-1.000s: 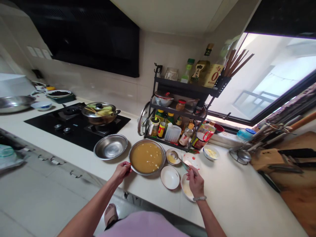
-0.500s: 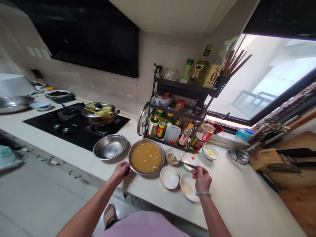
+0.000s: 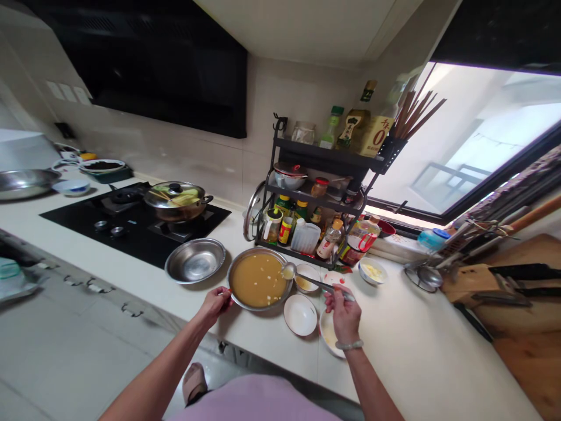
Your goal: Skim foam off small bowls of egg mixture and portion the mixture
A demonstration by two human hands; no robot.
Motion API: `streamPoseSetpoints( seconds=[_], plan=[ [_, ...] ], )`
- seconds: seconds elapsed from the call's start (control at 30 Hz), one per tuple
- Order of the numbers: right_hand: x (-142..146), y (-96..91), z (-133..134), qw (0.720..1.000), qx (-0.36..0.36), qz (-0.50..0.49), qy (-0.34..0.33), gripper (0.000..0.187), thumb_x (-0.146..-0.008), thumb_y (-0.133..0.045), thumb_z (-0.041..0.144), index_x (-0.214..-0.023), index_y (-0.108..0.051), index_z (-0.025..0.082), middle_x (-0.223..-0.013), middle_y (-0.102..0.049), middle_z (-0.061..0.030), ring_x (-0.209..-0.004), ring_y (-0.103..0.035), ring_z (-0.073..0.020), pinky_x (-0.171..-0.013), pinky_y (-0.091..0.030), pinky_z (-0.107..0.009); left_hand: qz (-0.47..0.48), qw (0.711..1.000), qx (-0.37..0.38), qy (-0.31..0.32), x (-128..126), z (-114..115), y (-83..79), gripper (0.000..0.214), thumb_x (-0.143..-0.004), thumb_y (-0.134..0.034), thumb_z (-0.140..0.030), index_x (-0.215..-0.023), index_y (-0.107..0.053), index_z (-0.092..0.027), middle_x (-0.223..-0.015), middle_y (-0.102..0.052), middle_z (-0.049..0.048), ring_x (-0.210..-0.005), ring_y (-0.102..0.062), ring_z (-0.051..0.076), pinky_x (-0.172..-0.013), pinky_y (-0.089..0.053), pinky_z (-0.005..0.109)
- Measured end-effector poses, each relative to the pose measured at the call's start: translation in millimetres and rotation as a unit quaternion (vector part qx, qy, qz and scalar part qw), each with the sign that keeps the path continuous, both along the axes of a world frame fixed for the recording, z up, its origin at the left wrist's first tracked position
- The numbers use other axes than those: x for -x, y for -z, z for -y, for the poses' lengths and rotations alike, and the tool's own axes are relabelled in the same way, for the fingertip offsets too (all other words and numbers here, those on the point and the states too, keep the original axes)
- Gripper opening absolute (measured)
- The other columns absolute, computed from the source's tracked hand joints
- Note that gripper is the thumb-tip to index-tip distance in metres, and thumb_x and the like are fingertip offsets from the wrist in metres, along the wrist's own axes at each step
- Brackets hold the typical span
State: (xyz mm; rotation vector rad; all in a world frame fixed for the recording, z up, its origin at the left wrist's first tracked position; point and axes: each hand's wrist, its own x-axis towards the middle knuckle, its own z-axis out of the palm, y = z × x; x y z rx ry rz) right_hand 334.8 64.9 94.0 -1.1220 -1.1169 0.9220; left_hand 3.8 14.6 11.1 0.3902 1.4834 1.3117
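Note:
A steel basin of yellow-brown liquid [image 3: 258, 280] with pale bits floating in it stands on the white counter. My left hand [image 3: 215, 303] is closed on its near-left rim. My right hand [image 3: 342, 310] is closed on the handle of a metal spoon [image 3: 302, 277], whose bowl hangs over the basin's right rim with something pale in it. Below the spoon sits a small bowl of yellow sauce [image 3: 308, 278]. An empty white bowl [image 3: 300, 314] and another white bowl [image 3: 326, 334], partly under my right hand, stand nearer to me.
An empty steel basin [image 3: 195, 261] stands left of the full one. A lidded pan [image 3: 177, 200] sits on the black hob. A black rack of bottles [image 3: 322, 193] stands behind. A small bowl of pale pieces [image 3: 372, 271] and a wooden cutting board [image 3: 526, 304] lie to the right.
My right hand has carried the spoon left from the small sauce bowl to the rim of the full basin. My left hand has stayed on the basin's rim.

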Motion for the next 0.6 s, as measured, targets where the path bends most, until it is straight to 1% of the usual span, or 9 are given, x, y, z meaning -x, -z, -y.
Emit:
streamPoseSetpoints(
  seconds=[0.1, 0.17, 0.27, 0.33, 0.43, 0.6],
  plan=[
    [7, 7.2, 8, 0.993, -0.05, 0.084, -0.062, 0.039, -0.085, -0.053, 0.051, -0.1, -0.059, 0.016, -0.068, -0.065, -0.003, -0.05, -0.058, -0.0126, -0.042, -0.049, -0.024, -0.001, 1.0, -0.002, 0.001, 0, 0, -0.7, 0.033, -0.05, -0.073, -0.035, -0.061, -0.046, -0.019, -0.043, -0.054, -0.0029, -0.039, -0.047, 0.008, -0.041, -0.034, 0.019],
    [4, 13.9, 10, 0.984, -0.085, 0.142, -0.072, 0.036, -0.088, -0.049, 0.047, -0.104, -0.06, 0.016, -0.071, -0.065, -0.0038, -0.053, -0.059, -0.0126, -0.047, -0.052, -0.025, -0.001, 1.0, -0.003, 0.002, -1, 1, -1.2, 0.033, -0.05, -0.073, -0.036, -0.061, -0.046, -0.019, -0.043, -0.055, -0.0032, -0.039, -0.047, 0.008, -0.041, -0.035, 0.019],
    [-11, 24.7, 4, 0.971, -0.113, 0.208, -0.04, 0.037, -0.09, -0.046, 0.044, -0.107, -0.06, 0.015, -0.076, -0.067, -0.0064, -0.055, -0.06, -0.0135, -0.05, -0.053, -0.026, -0.004, 1.0, -0.003, 0.004, -1, 1, -1.3, 0.033, -0.05, -0.072, -0.036, -0.062, -0.046, -0.019, -0.043, -0.054, -0.0038, -0.038, -0.047, 0.008, -0.041, -0.035, 0.019],
    [-23, 32.4, -2, 0.964, -0.113, 0.242, -0.015, 0.038, -0.09, -0.044, 0.044, -0.106, -0.061, 0.014, -0.078, -0.068, -0.0082, -0.056, -0.062, -0.0146, -0.05, -0.054, -0.026, -0.007, 1.0, -0.002, 0.006, 0, 1, -1.1, 0.033, -0.05, -0.071, -0.036, -0.062, -0.046, -0.019, -0.043, -0.054, -0.0038, -0.038, -0.046, 0.008, -0.041, -0.035, 0.019],
    [-37, 44.3, -9, 0.953, -0.111, 0.282, 0.001, 0.038, -0.089, -0.043, 0.044, -0.104, -0.062, 0.014, -0.077, -0.069, -0.0088, -0.054, -0.063, -0.0156, -0.051, -0.054, -0.027, -0.016, 1.0, 0.0, 0.011, 0, 1, -1.0, 0.032, -0.05, -0.07, -0.037, -0.062, -0.046, -0.019, -0.043, -0.054, -0.0039, -0.038, -0.046, 0.008, -0.041, -0.035, 0.02],
    [-43, 57.4, -9, 0.942, -0.12, 0.312, 0.01, 0.038, -0.089, -0.042, 0.043, -0.102, -0.063, 0.014, -0.076, -0.069, -0.0082, -0.053, -0.062, -0.0162, -0.053, -0.054, -0.029, -0.05, 0.999, 0.007, 0.019, -1, 0, -0.9, 0.03, -0.054, -0.066, -0.039, -0.062, -0.044, -0.02, -0.045, -0.054, -0.0031, -0.041, -0.048, 0.01, -0.044, -0.037, 0.021]
  ],
)
